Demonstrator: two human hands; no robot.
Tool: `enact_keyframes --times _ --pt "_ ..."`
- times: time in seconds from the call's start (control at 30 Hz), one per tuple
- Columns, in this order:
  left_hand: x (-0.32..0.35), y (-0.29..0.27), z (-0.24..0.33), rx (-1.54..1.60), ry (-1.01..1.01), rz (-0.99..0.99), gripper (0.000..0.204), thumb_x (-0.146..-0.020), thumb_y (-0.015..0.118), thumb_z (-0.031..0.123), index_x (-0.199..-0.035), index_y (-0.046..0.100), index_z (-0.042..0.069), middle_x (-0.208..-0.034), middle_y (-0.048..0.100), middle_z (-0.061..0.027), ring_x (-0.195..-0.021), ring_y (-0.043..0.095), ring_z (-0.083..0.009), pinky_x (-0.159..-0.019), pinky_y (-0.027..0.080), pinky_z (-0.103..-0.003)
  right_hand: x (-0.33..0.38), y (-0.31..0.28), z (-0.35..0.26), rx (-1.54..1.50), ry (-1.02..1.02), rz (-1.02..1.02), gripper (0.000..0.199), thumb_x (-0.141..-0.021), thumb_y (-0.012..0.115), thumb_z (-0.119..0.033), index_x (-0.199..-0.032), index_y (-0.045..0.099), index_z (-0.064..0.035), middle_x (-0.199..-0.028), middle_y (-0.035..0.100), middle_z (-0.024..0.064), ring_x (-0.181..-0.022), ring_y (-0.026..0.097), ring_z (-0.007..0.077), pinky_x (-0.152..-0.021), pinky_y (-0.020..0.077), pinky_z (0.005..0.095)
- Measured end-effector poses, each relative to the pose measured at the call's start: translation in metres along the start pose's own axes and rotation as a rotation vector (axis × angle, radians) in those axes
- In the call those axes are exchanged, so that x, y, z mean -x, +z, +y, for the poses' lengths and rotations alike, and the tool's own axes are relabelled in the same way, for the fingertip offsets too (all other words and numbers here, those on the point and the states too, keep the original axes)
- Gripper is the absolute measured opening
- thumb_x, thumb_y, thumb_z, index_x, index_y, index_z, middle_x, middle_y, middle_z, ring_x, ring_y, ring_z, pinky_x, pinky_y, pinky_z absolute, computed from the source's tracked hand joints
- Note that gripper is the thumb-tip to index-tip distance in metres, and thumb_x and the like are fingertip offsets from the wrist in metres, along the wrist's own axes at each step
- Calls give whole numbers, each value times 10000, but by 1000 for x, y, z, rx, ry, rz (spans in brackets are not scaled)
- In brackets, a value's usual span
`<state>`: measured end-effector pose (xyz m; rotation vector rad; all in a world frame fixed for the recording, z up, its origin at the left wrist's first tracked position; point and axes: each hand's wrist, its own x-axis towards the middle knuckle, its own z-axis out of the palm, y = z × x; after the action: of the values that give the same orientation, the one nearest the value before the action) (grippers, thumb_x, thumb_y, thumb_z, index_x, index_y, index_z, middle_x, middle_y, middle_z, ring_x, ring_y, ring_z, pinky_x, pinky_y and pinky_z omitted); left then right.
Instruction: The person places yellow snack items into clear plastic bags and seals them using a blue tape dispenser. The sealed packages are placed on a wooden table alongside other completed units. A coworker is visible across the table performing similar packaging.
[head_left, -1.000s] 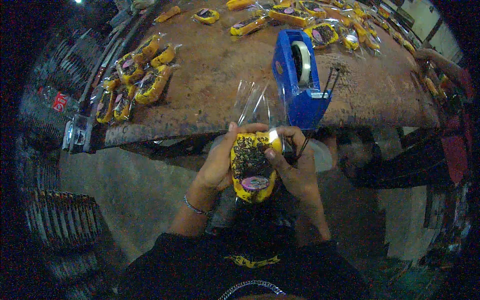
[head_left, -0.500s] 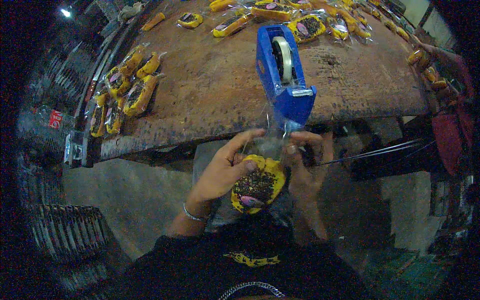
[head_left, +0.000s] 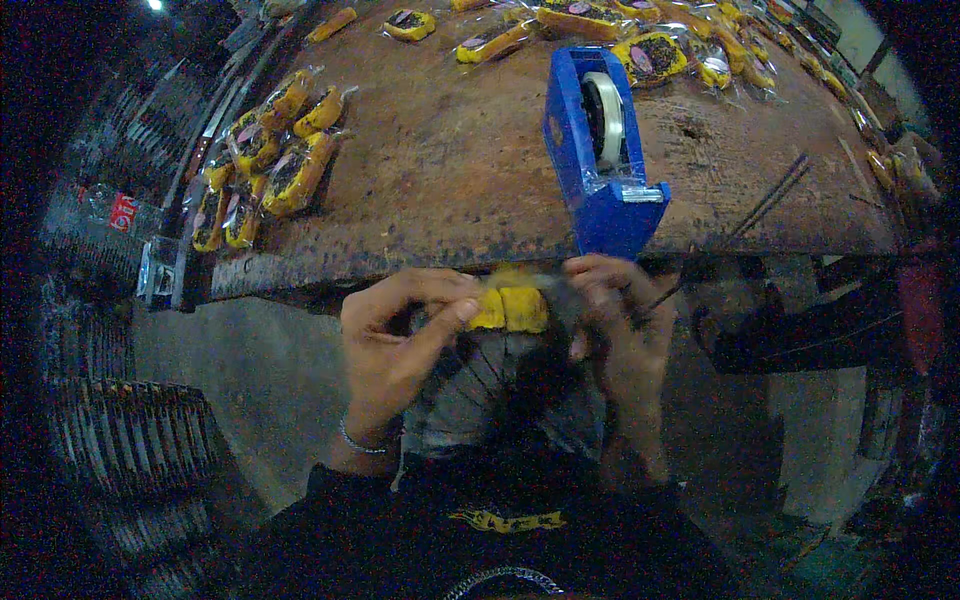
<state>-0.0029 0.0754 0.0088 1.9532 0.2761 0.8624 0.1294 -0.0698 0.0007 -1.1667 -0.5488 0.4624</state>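
Observation:
My left hand (head_left: 395, 325) pinches the left edge of a yellow bread (head_left: 518, 310) just in front of the table edge. The bread is tilted so its plain yellow side shows; clear wrap around it is only faintly visible. My right hand (head_left: 625, 310), somewhat blurred, is curled to the right of the bread, a small gap from it. A pair of long thin sticks (head_left: 770, 198), perhaps tongs, sticks out from that hand toward the upper right. Just beyond the right fingers stands a blue tape dispenser (head_left: 575, 150) with a roll of clear tape (head_left: 608, 120), at the table's near edge.
Several wrapped breads with dark topping (head_left: 295, 175) lie in a group on the left of the worn wooden table (head_left: 440, 170). More wrapped breads (head_left: 650, 58) spread along the far side. A ribbed dark object (head_left: 130, 435) stands at lower left.
The bread has tipped from showing its dark-sprinkled top to its yellow side. My right hand has drawn back from the tape end, and the sticks have swung upward over the table.

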Motion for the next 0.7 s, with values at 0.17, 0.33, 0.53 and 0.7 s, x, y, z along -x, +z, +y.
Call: enact_keyframes --times 0.17,0.33,0.53,0.7 --pt "2 4 14 461 -468 1 356 -899 548 72 -1222 410 12 -938 659 -229 -429 553 -149 -427 469 -259 2 2 4 64 -4 -5 78 -903 535 -46 -921 587 8 -916 644 122 -712 626 140 -582 501 237" --pt "-4 2 13 528 -456 -69 404 -929 467 95 -1299 341 -8 -982 640 -268 -423 561 -165 -436 484 -263 0 1 6 39 26 21 116 -902 532 -19 -1017 553 -12 -858 638 94 -765 644 148 -674 536 278" --pt "-3 -11 0 273 -326 -193 393 -898 471 46 -1285 459 -17 -1034 660 -168 -587 634 -149 -535 519 -239 -4 8 3 300 -102 -38 168 -862 593 -7 -1027 606 24 -793 677 77 -712 646 127 -652 516 241" --pt "-3 -18 -13 -170 -161 -167 264 -813 636 41 -1074 650 3 -1009 675 -118 -632 639 -147 -595 508 -255 -14 3 -2 664 -114 -132 93 -850 614 -19 -934 649 0 -826 675 78 -744 628 120 -669 496 242"
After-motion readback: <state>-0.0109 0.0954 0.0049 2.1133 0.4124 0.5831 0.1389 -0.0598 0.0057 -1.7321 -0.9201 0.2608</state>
